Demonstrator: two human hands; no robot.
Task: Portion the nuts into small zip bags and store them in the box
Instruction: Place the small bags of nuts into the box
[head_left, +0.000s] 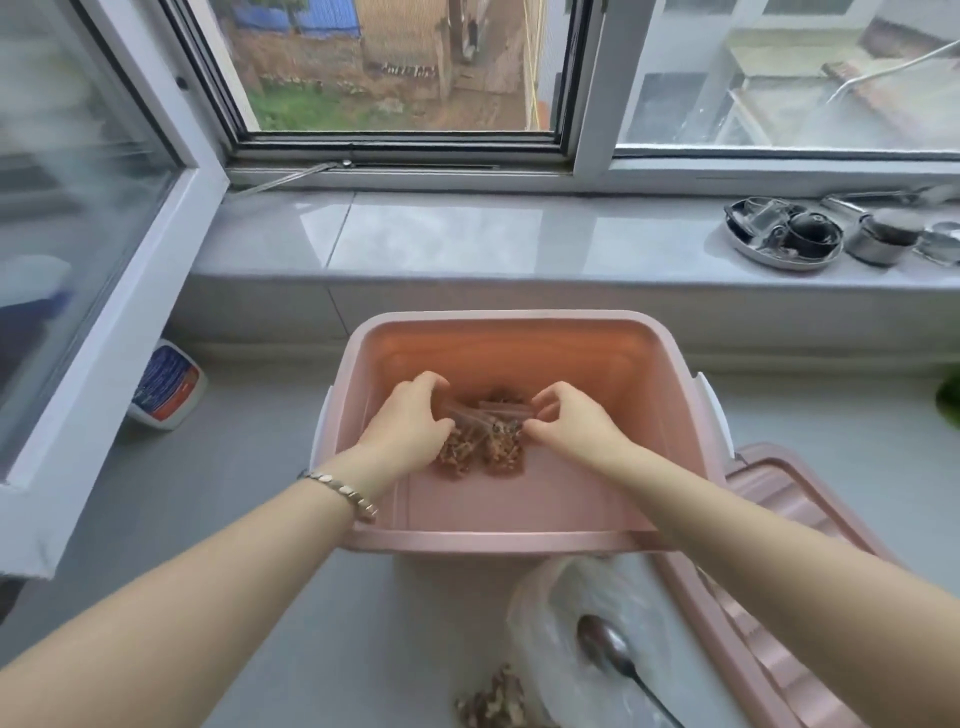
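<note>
The bags (485, 434) of nuts (501, 452) lie on the bottom of the pink box (519, 358), about in its middle, more than one together; how many, I cannot tell. They are clear, and their zip strips point to the far wall. Both hands are down inside the box. The left hand (410, 423) has its fingers curled over the left end of the bags, with the thumb below. The right hand (574, 423) pinches the right end of a strip between thumb and fingertips. So each hand holds the bags from its own side, with the bags between them.

The box stands open on the grey table (234, 447), close to the sill (441, 239). On the left wrist there is a bracelet (343, 491) of small links, just above the near rim of the box.

Right of the box, touching it or nearly so, lies the pink lid (779, 514), flat on the table. In front of the box is a roll (545, 613) of thin plastic, with a spoon (608, 649) resting on it. Beside the roll, at the lower edge, there are loose nuts (488, 701).

Far left, near the open window (395, 67), a blue, red and white pack (166, 384) lies on the table. On the sill at the right stand metal dishes (784, 239) — they are well apart from the box.
</note>
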